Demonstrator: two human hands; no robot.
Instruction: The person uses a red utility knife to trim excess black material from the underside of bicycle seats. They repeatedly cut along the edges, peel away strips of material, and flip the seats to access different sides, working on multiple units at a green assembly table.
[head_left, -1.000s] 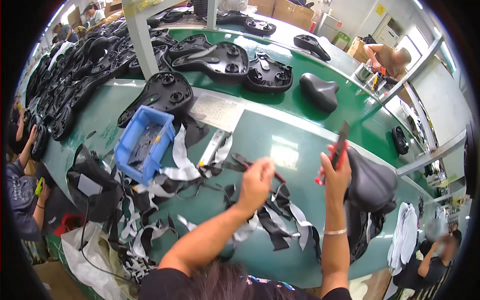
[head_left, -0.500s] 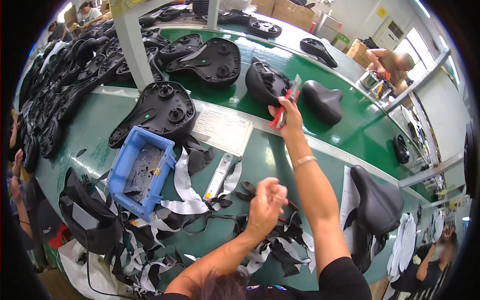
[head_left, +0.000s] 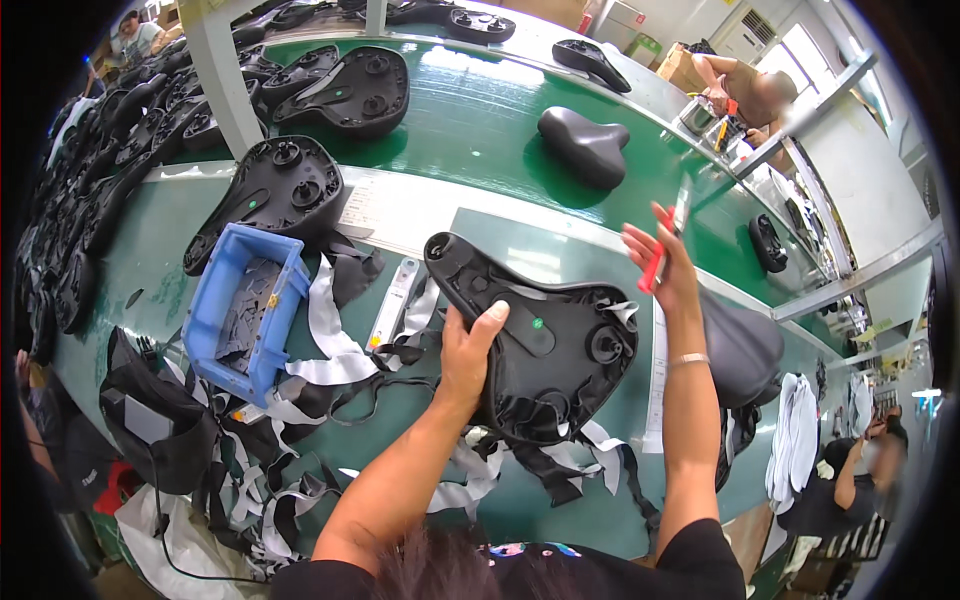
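My left hand grips the side of a black bicycle saddle, its thumb pressed on the underside. The saddle is turned bottom up over the bench, narrow nose toward the far left and wide end at the right. Strips of cover material stick up at its wide edge. My right hand is raised to the right of the saddle, apart from it. It holds a red utility knife with the blade pointing up and away. Black and white offcut strips lie under and around the saddle.
A blue bin with grey scraps stands at left, beside a black bag. Several saddles are piled at far left. Another saddle rests on the green belt. A covered saddle sits right of my forearm. A co-worker works at far right.
A saddle has come from the green belt to the bench in front of me, and my left hand has closed on it. My right hand has moved right and nearer with the knife.
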